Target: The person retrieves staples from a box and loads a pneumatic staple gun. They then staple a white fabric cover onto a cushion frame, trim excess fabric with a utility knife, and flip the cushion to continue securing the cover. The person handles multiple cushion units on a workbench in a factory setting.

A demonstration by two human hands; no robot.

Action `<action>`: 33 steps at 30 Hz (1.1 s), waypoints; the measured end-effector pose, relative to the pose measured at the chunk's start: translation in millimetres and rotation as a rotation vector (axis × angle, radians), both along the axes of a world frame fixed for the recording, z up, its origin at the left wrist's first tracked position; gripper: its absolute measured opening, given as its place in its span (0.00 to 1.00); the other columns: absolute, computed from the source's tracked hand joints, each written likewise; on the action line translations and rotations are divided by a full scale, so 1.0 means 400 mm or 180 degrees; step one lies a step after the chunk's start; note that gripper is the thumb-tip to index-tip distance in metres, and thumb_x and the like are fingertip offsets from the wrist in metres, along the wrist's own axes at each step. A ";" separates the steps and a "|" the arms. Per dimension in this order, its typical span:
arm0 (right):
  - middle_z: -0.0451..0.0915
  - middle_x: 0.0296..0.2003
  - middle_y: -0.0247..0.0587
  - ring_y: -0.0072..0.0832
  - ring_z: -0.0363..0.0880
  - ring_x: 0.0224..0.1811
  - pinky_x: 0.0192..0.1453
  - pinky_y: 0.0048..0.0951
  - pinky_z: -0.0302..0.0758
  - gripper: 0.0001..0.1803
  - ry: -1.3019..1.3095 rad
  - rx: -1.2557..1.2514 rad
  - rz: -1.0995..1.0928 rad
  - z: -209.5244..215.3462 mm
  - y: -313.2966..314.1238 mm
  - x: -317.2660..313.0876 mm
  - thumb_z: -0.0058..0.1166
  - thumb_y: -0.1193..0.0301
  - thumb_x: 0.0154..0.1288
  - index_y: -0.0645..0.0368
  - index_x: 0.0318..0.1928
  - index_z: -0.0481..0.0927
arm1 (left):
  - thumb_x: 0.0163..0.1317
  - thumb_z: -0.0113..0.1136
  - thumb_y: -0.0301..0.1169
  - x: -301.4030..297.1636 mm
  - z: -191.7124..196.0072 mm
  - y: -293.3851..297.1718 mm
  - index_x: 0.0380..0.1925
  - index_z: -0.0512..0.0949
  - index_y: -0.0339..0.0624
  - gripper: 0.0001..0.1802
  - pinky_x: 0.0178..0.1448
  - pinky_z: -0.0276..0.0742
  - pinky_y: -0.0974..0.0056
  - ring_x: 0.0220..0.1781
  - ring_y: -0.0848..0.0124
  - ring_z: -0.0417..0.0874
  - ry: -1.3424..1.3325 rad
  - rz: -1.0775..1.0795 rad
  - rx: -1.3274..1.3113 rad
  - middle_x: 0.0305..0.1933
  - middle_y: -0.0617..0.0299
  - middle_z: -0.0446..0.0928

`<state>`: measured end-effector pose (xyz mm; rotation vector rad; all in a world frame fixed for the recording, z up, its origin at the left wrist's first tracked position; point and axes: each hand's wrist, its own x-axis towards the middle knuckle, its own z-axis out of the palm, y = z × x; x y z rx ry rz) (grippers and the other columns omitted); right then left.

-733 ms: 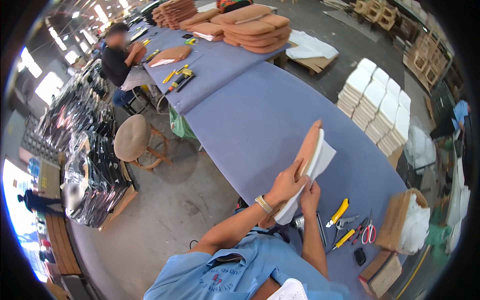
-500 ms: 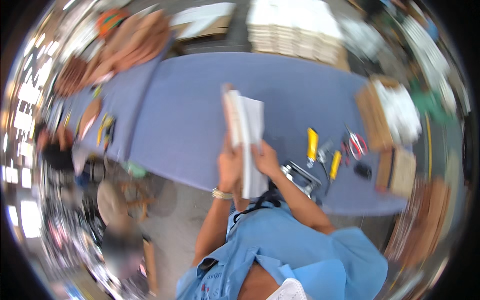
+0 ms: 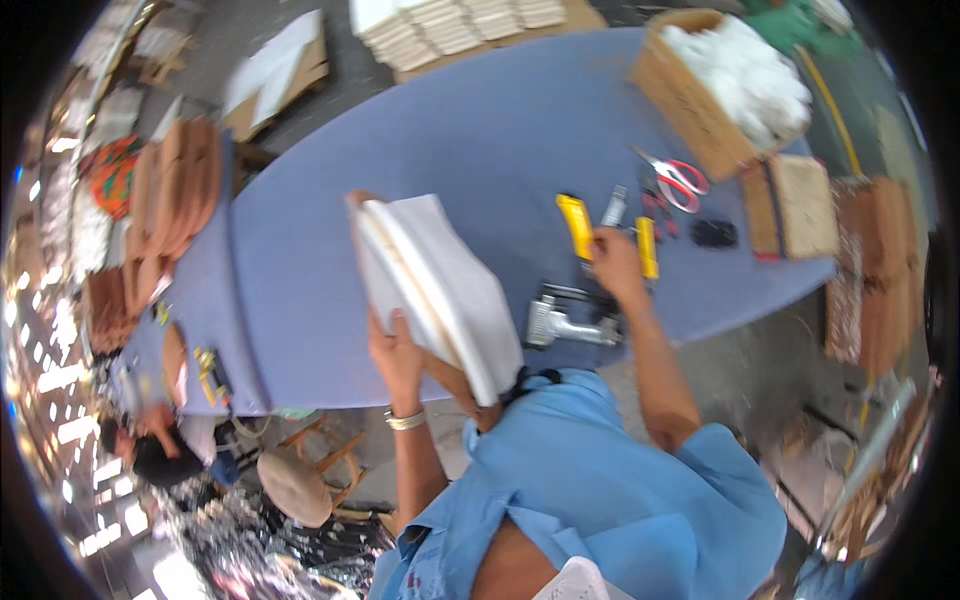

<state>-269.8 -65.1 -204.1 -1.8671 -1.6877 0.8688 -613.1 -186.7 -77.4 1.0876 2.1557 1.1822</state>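
Note:
My left hand grips a curved padded panel with a brown edge, white padding and white cloth hanging over its right side. The panel is held on edge near my body, over the front of the blue-covered table. My right hand is down among the tools with its fingers curled, between a yellow-handled cutter and another yellow-handled tool. A grey metal tool sticks out beyond its fingers; what they hold, if anything, is hidden. A silver staple gun lies just below.
Red-handled scissors and a black object lie farther right. A cardboard box of white stuffing and a smaller box stand at the right end. Stacked white pieces are beyond the table; brown curved panels stand at left.
My right hand has left the padded panel and moved right onto the tools. The panel has tilted and swung left in my left hand, showing more cloth. The view has turned.

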 end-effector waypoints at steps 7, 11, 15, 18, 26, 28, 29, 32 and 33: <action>0.78 0.59 0.51 0.56 0.82 0.54 0.55 0.54 0.79 0.28 -0.1172 -0.0494 0.0028 0.020 0.070 -0.095 0.68 0.66 0.60 0.55 0.60 0.73 | 0.69 0.57 0.25 -0.079 0.110 0.200 0.68 0.76 0.44 0.26 0.60 0.82 0.56 0.68 0.51 0.79 0.1416 -0.0658 0.0281 0.71 0.40 0.72; 0.79 0.55 0.50 0.55 0.83 0.51 0.52 0.52 0.80 0.30 -0.1072 -0.0375 0.0220 -0.044 0.108 -0.063 0.70 0.66 0.57 0.58 0.59 0.73 | 0.66 0.63 0.26 -0.132 0.089 0.345 0.61 0.81 0.42 0.22 0.53 0.85 0.56 0.63 0.49 0.82 0.2451 -0.0917 0.0582 0.69 0.42 0.74; 0.82 0.52 0.44 0.28 0.82 0.42 0.44 0.31 0.79 0.26 0.0510 -0.1140 0.0007 0.104 0.174 -0.093 0.65 0.71 0.63 0.59 0.61 0.76 | 0.64 0.66 0.27 -0.145 0.061 0.418 0.54 0.83 0.40 0.17 0.49 0.86 0.57 0.54 0.52 0.87 0.1811 -0.0578 0.0236 0.64 0.47 0.79; 0.81 0.53 0.47 0.23 0.80 0.41 0.42 0.28 0.79 0.22 0.2600 -0.0623 -0.0166 0.167 0.197 -0.151 0.62 0.73 0.68 0.57 0.60 0.74 | 0.63 0.69 0.28 -0.160 0.038 0.431 0.45 0.82 0.38 0.12 0.45 0.86 0.58 0.46 0.55 0.90 0.1409 -0.0381 0.0163 0.60 0.49 0.83; 0.79 0.56 0.54 0.34 0.82 0.43 0.48 0.34 0.82 0.23 0.4734 0.0725 0.0895 0.282 0.307 -0.472 0.70 0.70 0.66 0.54 0.55 0.69 | 0.63 0.73 0.33 -0.158 0.043 0.450 0.39 0.81 0.38 0.13 0.41 0.85 0.60 0.45 0.57 0.90 0.1558 -0.0298 0.0051 0.55 0.50 0.85; 0.78 0.57 0.55 0.34 0.83 0.42 0.48 0.35 0.83 0.25 0.4678 0.0790 0.0707 0.280 0.304 -0.534 0.71 0.69 0.65 0.54 0.56 0.70 | 0.63 0.73 0.33 -0.161 0.043 0.452 0.38 0.81 0.38 0.12 0.41 0.85 0.60 0.45 0.57 0.90 0.1577 -0.0274 -0.0003 0.54 0.51 0.86; 0.77 0.57 0.55 0.34 0.83 0.42 0.48 0.35 0.83 0.26 0.4691 0.0846 0.0666 0.282 0.302 -0.561 0.71 0.68 0.65 0.55 0.57 0.70 | 0.63 0.73 0.33 -0.164 0.040 0.454 0.38 0.81 0.38 0.11 0.40 0.85 0.61 0.44 0.58 0.90 0.1639 -0.0294 0.0050 0.54 0.51 0.86; 0.77 0.57 0.55 0.33 0.85 0.41 0.48 0.34 0.85 0.26 0.5027 0.0762 0.0656 0.305 0.294 -0.614 0.71 0.69 0.65 0.57 0.57 0.71 | 0.63 0.72 0.29 -0.165 0.018 0.449 0.36 0.81 0.39 0.08 0.39 0.84 0.62 0.43 0.60 0.90 0.1496 -0.0318 0.0306 0.54 0.52 0.86; 0.75 0.57 0.57 0.32 0.86 0.40 0.47 0.32 0.85 0.23 0.4723 0.0915 0.0954 0.287 0.302 -0.615 0.70 0.70 0.66 0.58 0.55 0.72 | 0.64 0.71 0.27 -0.165 0.012 0.448 0.36 0.81 0.39 0.07 0.39 0.84 0.62 0.43 0.61 0.90 0.1397 -0.0325 0.0414 0.54 0.53 0.86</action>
